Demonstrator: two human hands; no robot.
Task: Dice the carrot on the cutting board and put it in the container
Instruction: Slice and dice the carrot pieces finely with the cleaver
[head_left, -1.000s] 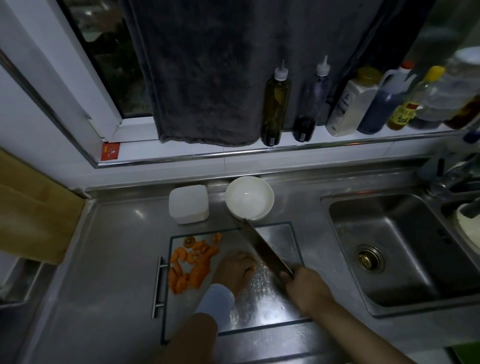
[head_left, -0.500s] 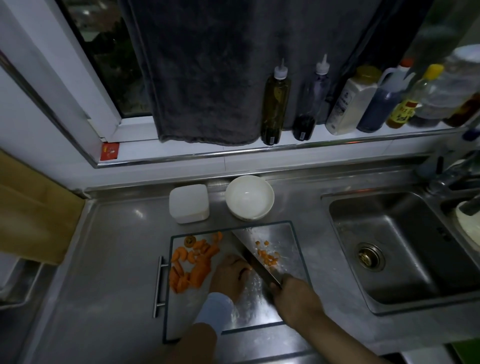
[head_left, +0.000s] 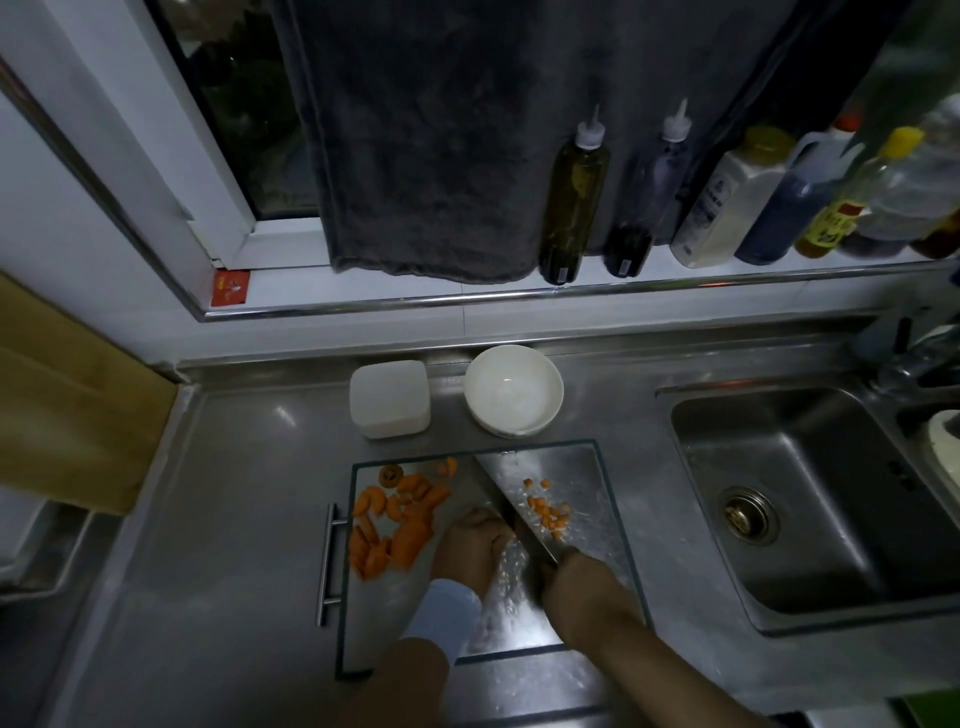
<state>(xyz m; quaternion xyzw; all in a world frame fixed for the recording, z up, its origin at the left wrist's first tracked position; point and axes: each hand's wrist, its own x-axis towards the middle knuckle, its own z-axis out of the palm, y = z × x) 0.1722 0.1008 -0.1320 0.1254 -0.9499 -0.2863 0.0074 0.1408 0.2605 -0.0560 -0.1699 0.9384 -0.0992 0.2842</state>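
Two hands work on a glossy, wet board (head_left: 589, 467). The right hand (head_left: 576, 579) grips the handle of a broad steel knife (head_left: 511, 491). The left hand (head_left: 470, 545) is curled against the blade, and whether it holds anything cannot be told. Thick carrot slices (head_left: 395, 525) lie to the left, small dice (head_left: 548, 512) to the right. A rounded square white container (head_left: 389, 397) stands behind the board.

Home kitchen: steel sink (head_left: 753, 467) right of fingers (head_left: 480, 525); oil and sauce bottles (head_left: 574, 197) on window ledge (head_left: 675, 280) beyond; stainless tabletop (head_left: 234, 519) beneath.
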